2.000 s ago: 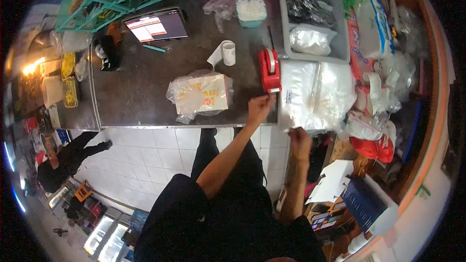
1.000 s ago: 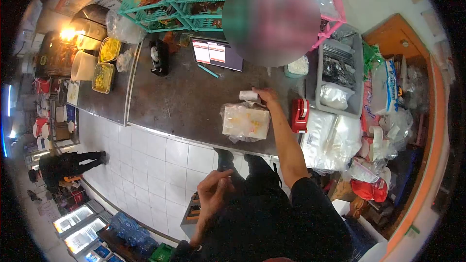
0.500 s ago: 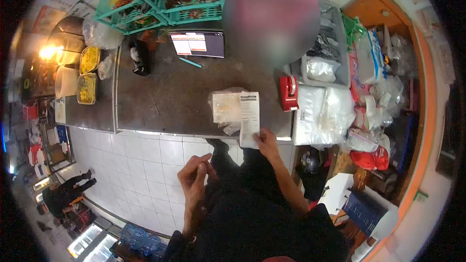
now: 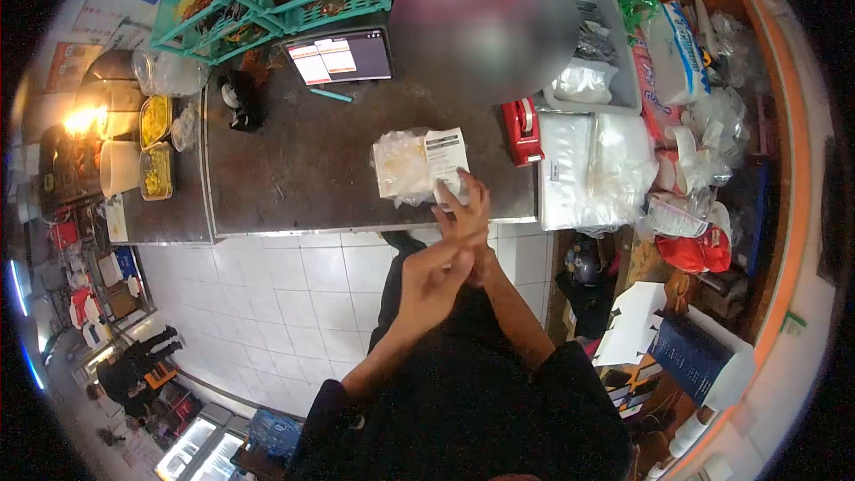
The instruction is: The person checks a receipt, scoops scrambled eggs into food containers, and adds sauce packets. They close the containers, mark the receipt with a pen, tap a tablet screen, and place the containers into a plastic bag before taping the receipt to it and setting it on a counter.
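Note:
A clear plastic bag with something pale inside (image 4: 400, 163) lies near the front edge of the dark counter. A printed paper slip (image 4: 444, 153) overlaps its right side. My right hand (image 4: 465, 214) reaches over the counter edge, fingers spread, with the fingertips at the slip's lower end. My left hand (image 4: 432, 281) is slightly blurred, its fingers curled together, and overlaps my right wrist in this view. Whatever it may pinch is hidden. Right of the slip, a red tape dispenser (image 4: 524, 132) stands on the counter.
A screen (image 4: 338, 58) and a teal pen (image 4: 331, 95) are at the back of the counter (image 4: 294, 169). Stacked plastic bags (image 4: 565, 174) lie at right, below a grey bin (image 4: 628, 80). Teal crates (image 4: 321, 9) stand behind. A person (image 4: 129, 379) is far left.
The slip has moved back from the counter edge, up beside the bag. My right hand has opened out at its lower end. My left hand has moved right, to my right wrist.

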Demonstrator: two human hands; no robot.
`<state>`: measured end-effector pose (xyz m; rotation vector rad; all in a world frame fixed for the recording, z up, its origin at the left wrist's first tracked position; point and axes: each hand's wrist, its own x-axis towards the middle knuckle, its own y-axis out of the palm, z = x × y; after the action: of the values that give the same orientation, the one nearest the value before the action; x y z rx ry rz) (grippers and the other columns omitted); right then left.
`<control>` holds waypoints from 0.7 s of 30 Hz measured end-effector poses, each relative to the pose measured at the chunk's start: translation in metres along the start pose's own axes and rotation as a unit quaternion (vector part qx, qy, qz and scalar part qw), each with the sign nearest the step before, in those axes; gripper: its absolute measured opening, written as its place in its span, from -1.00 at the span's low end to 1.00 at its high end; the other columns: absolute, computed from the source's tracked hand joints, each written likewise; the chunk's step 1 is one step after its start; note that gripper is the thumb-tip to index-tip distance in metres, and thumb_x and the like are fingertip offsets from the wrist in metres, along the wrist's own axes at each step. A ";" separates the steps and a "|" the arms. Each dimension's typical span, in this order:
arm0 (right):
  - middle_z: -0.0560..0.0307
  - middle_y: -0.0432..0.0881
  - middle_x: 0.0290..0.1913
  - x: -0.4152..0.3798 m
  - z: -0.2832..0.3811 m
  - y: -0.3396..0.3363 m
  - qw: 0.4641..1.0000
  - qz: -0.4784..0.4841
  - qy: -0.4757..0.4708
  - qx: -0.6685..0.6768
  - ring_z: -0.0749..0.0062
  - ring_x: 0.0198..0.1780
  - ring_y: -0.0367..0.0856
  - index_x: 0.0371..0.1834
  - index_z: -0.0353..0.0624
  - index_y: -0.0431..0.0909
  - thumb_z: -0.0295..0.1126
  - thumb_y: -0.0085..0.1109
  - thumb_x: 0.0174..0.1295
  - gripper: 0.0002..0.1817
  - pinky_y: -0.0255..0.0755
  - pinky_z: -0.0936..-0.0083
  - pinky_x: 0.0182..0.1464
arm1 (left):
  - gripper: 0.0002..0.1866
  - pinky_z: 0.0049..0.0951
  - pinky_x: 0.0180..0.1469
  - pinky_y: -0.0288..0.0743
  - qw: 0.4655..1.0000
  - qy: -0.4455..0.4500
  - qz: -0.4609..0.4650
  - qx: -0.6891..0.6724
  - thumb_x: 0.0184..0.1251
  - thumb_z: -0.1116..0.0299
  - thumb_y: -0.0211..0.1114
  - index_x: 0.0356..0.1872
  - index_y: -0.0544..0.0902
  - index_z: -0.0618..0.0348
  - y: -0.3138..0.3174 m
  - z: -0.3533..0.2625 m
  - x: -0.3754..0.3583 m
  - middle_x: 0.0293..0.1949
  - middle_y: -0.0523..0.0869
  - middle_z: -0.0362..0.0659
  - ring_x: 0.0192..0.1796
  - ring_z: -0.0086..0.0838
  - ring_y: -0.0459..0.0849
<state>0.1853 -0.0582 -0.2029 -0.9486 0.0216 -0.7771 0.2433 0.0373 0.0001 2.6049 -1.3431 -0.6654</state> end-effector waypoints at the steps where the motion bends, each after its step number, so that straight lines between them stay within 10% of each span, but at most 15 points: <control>1: -0.14 0.27 0.41 -0.001 0.005 -0.006 0.999 0.007 0.012 0.034 -0.06 0.28 0.34 0.34 0.00 0.43 -0.33 0.40 0.02 -0.29 0.27 0.04 0.30 | -0.63 -0.50 -0.27 0.58 0.999 -0.041 -0.004 -0.015 0.55 0.21 0.12 0.15 0.62 0.27 -0.005 0.026 0.010 -0.21 0.67 -0.14 -0.27 -0.52 0.66; 2: -0.14 0.27 0.41 -0.007 -0.005 0.000 0.999 0.009 0.012 0.035 -0.06 0.28 0.34 0.34 0.00 0.43 -0.33 0.40 0.02 -0.29 0.27 0.04 0.30 | -0.58 -0.48 -0.23 0.61 0.996 -0.079 -0.007 -0.030 0.57 0.13 0.08 0.21 0.59 0.22 -0.006 0.040 0.021 -0.15 0.69 -0.15 -0.23 -0.52 0.67; 4: -0.09 0.26 0.43 -0.026 -0.035 0.019 0.873 -0.035 0.099 0.477 0.03 0.31 0.34 0.33 -0.08 0.42 -0.37 0.39 0.01 -0.29 0.25 0.13 0.34 | -0.56 -0.47 -0.19 0.61 0.989 -0.117 -0.024 -0.087 0.57 0.09 0.07 0.25 0.56 0.17 0.003 0.044 0.043 -0.09 0.69 -0.16 -0.18 -0.52 0.68; 6: -0.05 0.27 0.44 -0.015 -0.029 -0.015 0.785 0.036 0.266 0.558 0.12 0.36 0.32 0.34 -0.12 0.33 -0.44 0.38 0.01 -0.26 0.22 0.23 0.39 | -0.54 -0.46 -0.15 0.61 0.976 -0.159 -0.041 -0.144 0.57 0.06 0.05 0.29 0.53 0.12 0.005 0.048 0.061 -0.03 0.69 -0.17 -0.13 -0.51 0.69; 10: 0.05 0.32 0.43 -0.011 -0.059 -0.048 0.776 0.106 0.234 0.575 0.34 0.36 0.37 0.32 -0.14 0.26 -0.67 0.15 0.08 -0.34 0.25 0.36 0.38 | -0.51 -0.44 -0.06 0.59 0.961 -0.180 0.029 -0.206 0.54 0.07 0.08 0.35 0.44 0.09 -0.017 0.088 0.093 0.06 0.68 -0.14 0.01 -0.44 0.68; 12: 0.07 0.43 0.34 0.005 -0.054 -0.069 0.652 0.097 0.292 0.692 0.40 0.31 0.43 0.26 -0.19 0.36 -0.77 0.01 0.11 -0.42 0.29 0.42 0.35 | -0.52 -0.42 -0.05 0.59 0.919 -0.196 0.137 -0.315 0.54 0.10 0.08 0.33 0.45 0.15 -0.036 0.119 0.106 0.06 0.68 -0.12 0.05 -0.40 0.67; 13: 0.07 0.55 0.25 0.005 -0.061 -0.063 0.734 0.059 0.261 0.624 0.40 0.26 0.50 0.24 -0.20 0.41 -0.69 -0.03 0.24 -0.54 0.37 0.44 0.27 | -0.57 -0.61 -0.29 0.60 0.921 -0.194 0.103 -0.321 0.53 0.13 0.11 0.26 0.50 0.15 -0.035 0.123 0.110 0.07 0.68 -0.06 -0.11 -0.42 0.71; 16: 0.07 0.60 0.20 0.007 -0.073 -0.061 0.699 0.047 0.298 0.648 0.41 0.19 0.55 0.27 -0.17 0.40 -0.47 -0.03 0.41 -0.63 0.45 0.48 0.14 | -0.64 -0.52 -0.10 0.61 0.900 -0.216 0.061 -0.374 0.54 0.15 0.09 0.10 0.62 0.20 -0.054 0.153 0.126 0.10 0.65 0.03 -0.04 -0.32 0.67; 21: 0.09 0.60 0.19 0.016 -0.078 -0.072 0.694 0.089 0.316 0.641 0.47 0.10 0.57 0.32 -0.12 0.40 -0.26 0.02 0.47 -0.59 0.46 0.52 0.07 | -0.69 -0.64 -0.50 0.60 0.892 -0.218 0.060 -0.392 0.49 0.09 0.15 -0.01 0.71 0.02 -0.062 0.164 0.129 0.14 0.63 0.09 -0.18 -0.39 0.68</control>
<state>0.1279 -0.1481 -0.1917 0.6898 0.1496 -0.6816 0.2817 -0.0165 -0.2069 1.7634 -0.9936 -1.4657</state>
